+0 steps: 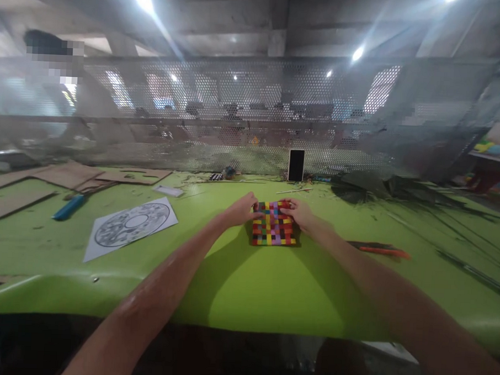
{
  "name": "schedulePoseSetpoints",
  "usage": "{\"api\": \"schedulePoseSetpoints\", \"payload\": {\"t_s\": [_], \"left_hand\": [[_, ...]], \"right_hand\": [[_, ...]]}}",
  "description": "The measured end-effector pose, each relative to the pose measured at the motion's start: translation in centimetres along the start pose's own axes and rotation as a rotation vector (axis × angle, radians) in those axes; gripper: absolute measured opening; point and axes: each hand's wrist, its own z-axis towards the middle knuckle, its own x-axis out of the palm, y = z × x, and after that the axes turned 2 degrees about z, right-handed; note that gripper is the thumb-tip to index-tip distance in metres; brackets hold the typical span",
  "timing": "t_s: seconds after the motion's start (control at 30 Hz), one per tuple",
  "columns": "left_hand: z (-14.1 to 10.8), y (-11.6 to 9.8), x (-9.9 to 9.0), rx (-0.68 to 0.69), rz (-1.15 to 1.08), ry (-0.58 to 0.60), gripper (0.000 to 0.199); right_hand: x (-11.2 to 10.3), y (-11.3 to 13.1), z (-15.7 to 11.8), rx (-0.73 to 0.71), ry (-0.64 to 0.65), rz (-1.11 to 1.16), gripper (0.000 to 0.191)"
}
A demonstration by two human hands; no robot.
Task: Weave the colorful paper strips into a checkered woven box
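Observation:
A small woven square of many-coloured strips point(274, 227) lies on the green table point(270, 293) in front of me. My left hand point(244, 209) grips its upper left edge, with the fingers bent and the thumb on the weave. At the upper right corner, my right hand point(299, 214) holds the square between thumb and fingers. Its lower part is uncovered and shows red, yellow, purple and green checks. Some fingertips are too small and blurred to make out.
On the left are a printed circular pattern sheet point(136, 221), a blue tool point(69, 207) and cardboard pieces point(68, 175). A phone-like dark panel point(296, 166) stands behind the square. To the right are an orange-red tool point(383, 251) and dark leaves point(370, 184). Mesh rises behind.

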Motion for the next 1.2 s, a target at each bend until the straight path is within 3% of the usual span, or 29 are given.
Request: {"api": "schedulePoseSetpoints", "payload": {"t_s": [0.17,0.43,0.93,1.2], "left_hand": [[0.2,1.0,-0.2,-0.079,-0.215,0.104,0.046],[0.2,1.7,-0.7,-0.067,-0.311,0.206,0.034],[-0.8,2.5,-1.8,0.056,-0.470,0.194,0.033],[0.3,0.4,0.2,-0.044,-0.363,0.164,0.026]], "right_hand": [[0.3,-0.4,-0.3,-0.048,-0.063,-0.049,0.027],[0.3,-0.5,-0.5,-0.038,-0.042,-0.022,0.018],[0.2,-0.3,0.2,-0.045,-0.083,-0.003,0.012],[-0.1,-0.8,0.5,-0.124,-0.232,-0.115,0.008]]}}
